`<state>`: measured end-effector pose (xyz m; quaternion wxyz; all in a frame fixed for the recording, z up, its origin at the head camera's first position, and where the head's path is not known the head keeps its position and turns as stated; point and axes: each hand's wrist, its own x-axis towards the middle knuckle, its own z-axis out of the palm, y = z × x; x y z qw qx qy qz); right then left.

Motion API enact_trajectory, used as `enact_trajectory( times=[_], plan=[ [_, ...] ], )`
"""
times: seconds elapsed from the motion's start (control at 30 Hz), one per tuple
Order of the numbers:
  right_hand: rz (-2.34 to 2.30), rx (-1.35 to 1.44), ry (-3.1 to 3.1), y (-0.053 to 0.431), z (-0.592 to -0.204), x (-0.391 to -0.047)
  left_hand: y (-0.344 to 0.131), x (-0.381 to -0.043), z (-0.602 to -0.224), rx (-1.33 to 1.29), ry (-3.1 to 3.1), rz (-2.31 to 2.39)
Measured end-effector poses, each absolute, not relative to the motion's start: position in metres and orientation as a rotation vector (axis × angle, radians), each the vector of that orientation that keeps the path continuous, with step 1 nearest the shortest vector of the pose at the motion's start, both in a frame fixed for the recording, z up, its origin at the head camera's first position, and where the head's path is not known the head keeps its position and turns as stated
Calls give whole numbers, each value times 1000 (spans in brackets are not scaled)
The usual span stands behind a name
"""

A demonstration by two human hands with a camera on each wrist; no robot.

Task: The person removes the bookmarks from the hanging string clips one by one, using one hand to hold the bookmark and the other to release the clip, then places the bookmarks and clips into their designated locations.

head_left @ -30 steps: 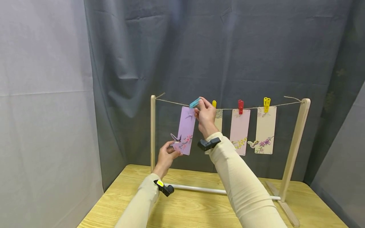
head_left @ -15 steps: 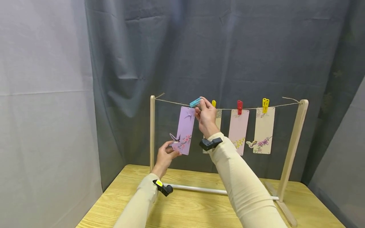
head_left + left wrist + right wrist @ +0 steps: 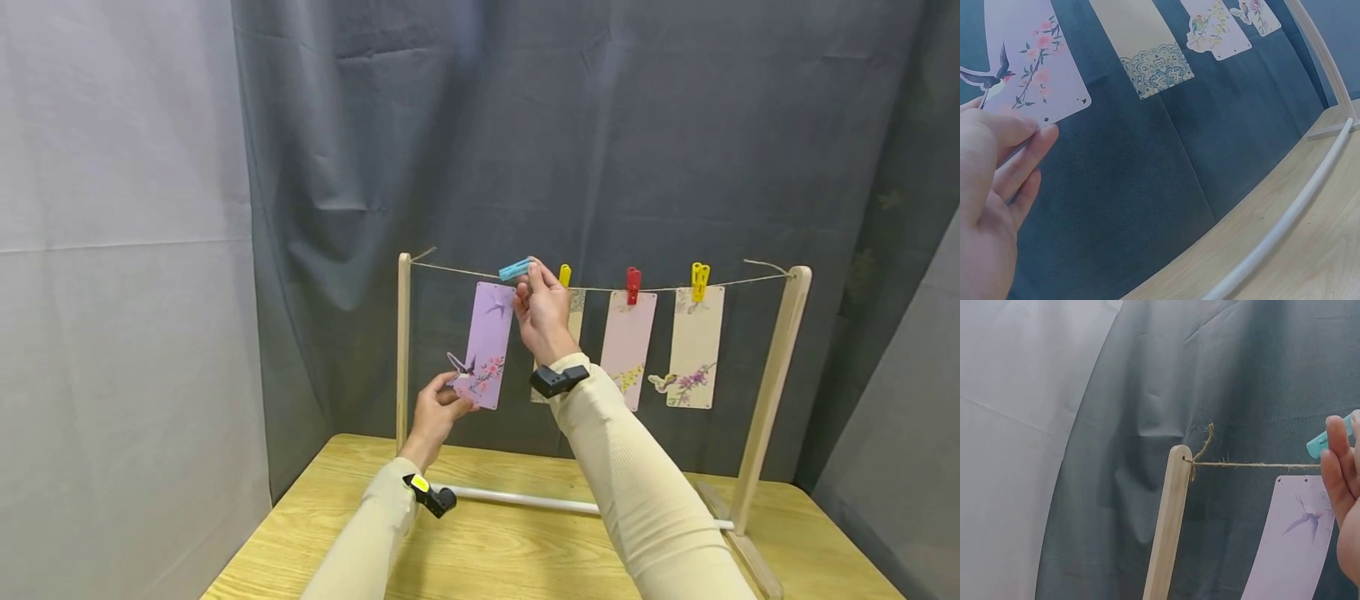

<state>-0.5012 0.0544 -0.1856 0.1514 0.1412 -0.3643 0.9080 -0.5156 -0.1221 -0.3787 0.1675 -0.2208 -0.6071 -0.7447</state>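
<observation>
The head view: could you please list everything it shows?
Wooden posts: two, pale, either side
Foot: one, pale, below right post
String: one, tan, between posts
Rod: one, white, low between posts
Cards: four, purple, cream, pink, cream, left to right
Clothespins: four, blue, yellow, red, yellow, along string
Table: one, light wood, below
Curtains: several, grey, back and sides
Wrist cameras: two, black, on wrists
Sleeves: two, cream, lower foreground
Left hand: one, pinching purple card
Right hand: one, holding blue clothespin

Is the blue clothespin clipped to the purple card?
No, the right hand holds the blue clothespin above the purple card, with a visible gap between them.
</observation>
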Motion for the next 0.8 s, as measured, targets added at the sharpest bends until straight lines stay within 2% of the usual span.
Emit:
enact_trajectory(
  times=[0.37,0.8],
  plan=[
    [2524,476,-1212,65,-206,-501,-121,-511,-389,-567,-1775,-2110],
    [2431,480,-1347,75,-212,-493,-116,-508,-389,-572,-1765,-2095]
  ],
)
